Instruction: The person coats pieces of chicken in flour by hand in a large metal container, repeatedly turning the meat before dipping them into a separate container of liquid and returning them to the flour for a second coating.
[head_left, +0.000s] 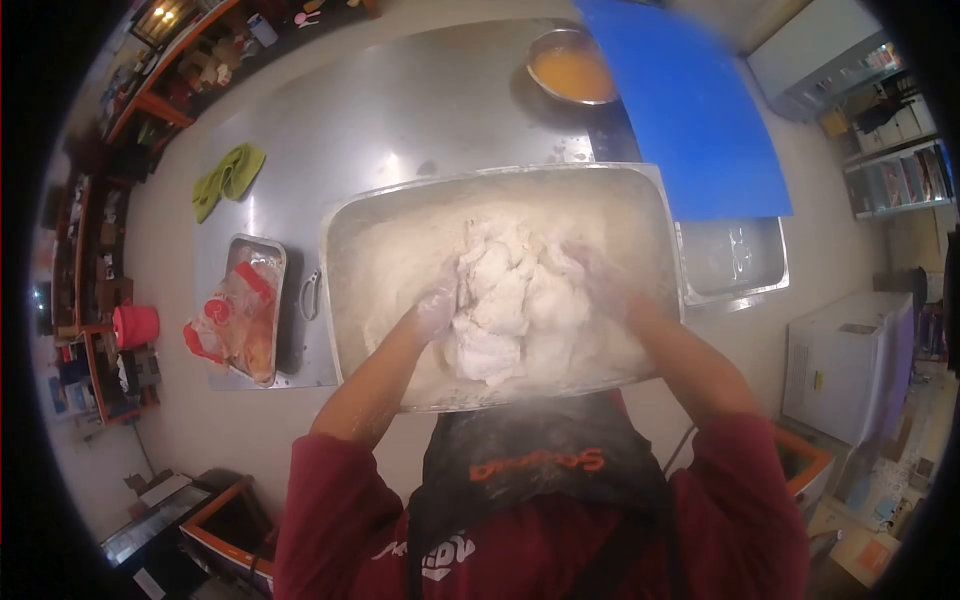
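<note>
Flour-coated pale lumps (505, 300), heaped mid-frame in the large rectangular steel tray (350, 250), look soft, light and likely slippery, so they are best cupped from beneath. Left hand (435, 300) and right hand (600, 285) flank the heap; with the fingers floured and blurred, I cannot tell their grip.

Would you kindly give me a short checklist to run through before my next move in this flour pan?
1. Both hands on the pieces: ok; left hand and right hand touch the floured pieces.
2. Grip closed: cannot tell; flour and blur hide the fingers.
3. Pieces coated: ok; visible sides are white.
4. Pan fully on the table: cannot tell; its near rim hides the table edge.
5. Bowl of orange liquid upright, apart from the pan: ok.
6. Tray with the bag left of the pan: ok.
</note>
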